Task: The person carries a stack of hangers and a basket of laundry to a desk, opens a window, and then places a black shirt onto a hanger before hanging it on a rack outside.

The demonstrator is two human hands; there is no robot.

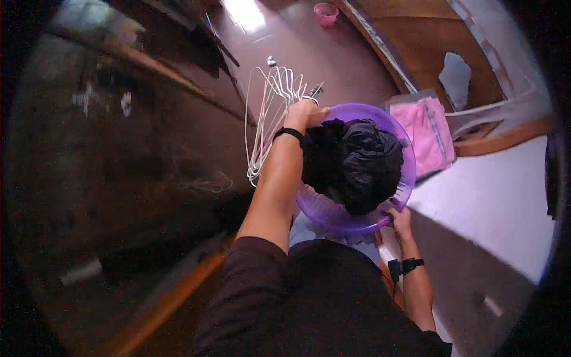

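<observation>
A translucent purple basin (409, 172) is held in front of my body, with a heap of crumpled black cloth (363, 160) inside it. My left hand (306, 113) is closed at the basin's far left rim and also grips a bunch of thin wire hangers (256, 128), most of them white. Their hooks point away from me and their loops hang down on the left of my forearm. At the near right rim, my right hand (401, 223) is closed on the basin, its thumb over the edge. The fingers under the rim are hidden.
Folded pink cloth (419, 134) lies just right of the basin. A small pink bucket (326, 14) stands on the floor far ahead. Brown wooden furniture (422, 35) with a grey cloth (456, 80) is at the upper right. Dark, shiny panels (137, 160) fill the left side.
</observation>
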